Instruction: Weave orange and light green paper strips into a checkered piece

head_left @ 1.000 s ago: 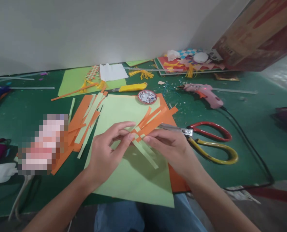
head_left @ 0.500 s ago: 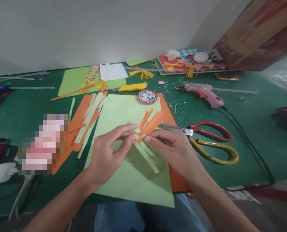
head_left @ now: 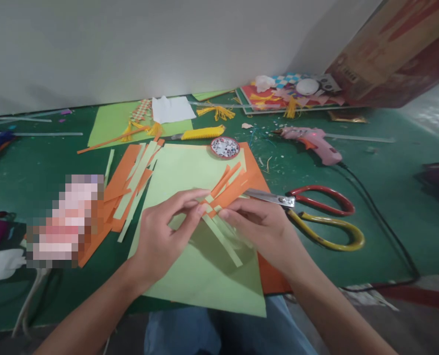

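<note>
Between my hands are woven paper strips (head_left: 221,236), orange and pale green, crossing over and under at a small checkered patch. My left hand (head_left: 171,222) pinches the patch's left edge between thumb and forefinger. On the other side my right hand (head_left: 260,222) grips the right edge, its thumb on top. Orange ends fan out away from me, and green ends point down towards me. Beneath lies a pale green sheet (head_left: 182,172), partly over an orange sheet (head_left: 274,276). Scissors (head_left: 288,201) with one red and one yellow handle lie just beyond my right hand.
Loose paper strips (head_left: 132,197) lie left of the sheet. Behind are a small dish of beads (head_left: 225,147), a yellow cutter (head_left: 203,132) and yellow tassels (head_left: 216,112). A pink glue gun (head_left: 311,141) with a trailing black cord (head_left: 384,214) rests at the right. A paper bag (head_left: 393,54) stands at the back right.
The orange ends have shifted slightly and look more spread apart. Both hands keep their pinch in nearly the same place.
</note>
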`<control>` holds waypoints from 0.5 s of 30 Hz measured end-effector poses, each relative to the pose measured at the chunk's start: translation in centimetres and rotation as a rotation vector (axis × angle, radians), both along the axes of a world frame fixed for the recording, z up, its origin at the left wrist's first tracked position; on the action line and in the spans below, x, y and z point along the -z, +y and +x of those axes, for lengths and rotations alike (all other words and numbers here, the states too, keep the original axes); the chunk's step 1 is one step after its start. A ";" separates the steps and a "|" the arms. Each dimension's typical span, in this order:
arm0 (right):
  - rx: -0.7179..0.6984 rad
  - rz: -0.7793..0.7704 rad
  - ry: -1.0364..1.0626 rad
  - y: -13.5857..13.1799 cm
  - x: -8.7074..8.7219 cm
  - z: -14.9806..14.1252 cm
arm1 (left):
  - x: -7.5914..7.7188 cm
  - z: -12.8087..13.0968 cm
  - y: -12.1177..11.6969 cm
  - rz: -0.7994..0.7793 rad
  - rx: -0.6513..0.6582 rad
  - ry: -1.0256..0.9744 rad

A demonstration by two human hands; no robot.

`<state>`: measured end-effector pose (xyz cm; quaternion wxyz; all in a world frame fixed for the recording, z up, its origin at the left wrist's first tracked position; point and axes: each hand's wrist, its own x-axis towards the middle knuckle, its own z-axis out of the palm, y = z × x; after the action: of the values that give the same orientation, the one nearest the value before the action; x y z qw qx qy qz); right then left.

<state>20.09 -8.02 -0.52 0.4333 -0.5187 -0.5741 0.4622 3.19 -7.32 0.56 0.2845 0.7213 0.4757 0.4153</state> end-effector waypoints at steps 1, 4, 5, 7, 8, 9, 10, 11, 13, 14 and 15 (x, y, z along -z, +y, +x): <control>-0.002 -0.007 0.001 0.0 0.0 0.0 | 0.0 0.0 0.0 0.006 -0.001 -0.002; -0.003 -0.052 0.019 0.1 -0.3 0.1 | -0.1 0.0 0.0 0.006 -0.001 -0.016; 0.000 -0.090 0.023 0.2 -0.5 0.2 | -0.1 0.0 0.0 -0.003 0.000 -0.023; 0.011 -0.182 0.058 0.3 -0.7 0.5 | -0.1 0.0 -0.1 -0.026 0.001 -0.035; 0.019 -0.218 0.092 0.3 -0.7 0.6 | -0.1 0.0 -0.1 -0.036 0.004 -0.039; 0.028 -0.241 0.135 0.3 -0.6 0.6 | -0.2 0.0 -0.1 -0.043 0.008 -0.040; 0.033 -0.255 0.182 0.4 -0.6 0.7 | -0.2 0.0 -0.1 -0.046 0.014 -0.041; 0.035 -0.266 0.223 0.4 -0.4 0.7 | -0.2 0.0 -0.1 -0.047 0.022 -0.040; 0.047 -0.284 0.273 0.4 -0.2 0.6 | -0.2 0.0 -0.1 -0.044 0.035 -0.036; 0.059 -0.289 0.287 0.4 -0.1 0.6 | -0.2 0.0 -0.1 -0.041 0.037 -0.034; 0.070 -0.291 0.292 0.4 0.0 0.5 | -0.1 0.0 -0.1 -0.038 0.037 -0.032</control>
<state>20.58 -7.66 -0.53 0.4482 -0.5228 -0.4140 0.5954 3.23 -7.42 0.70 0.3135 0.7178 0.4655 0.4121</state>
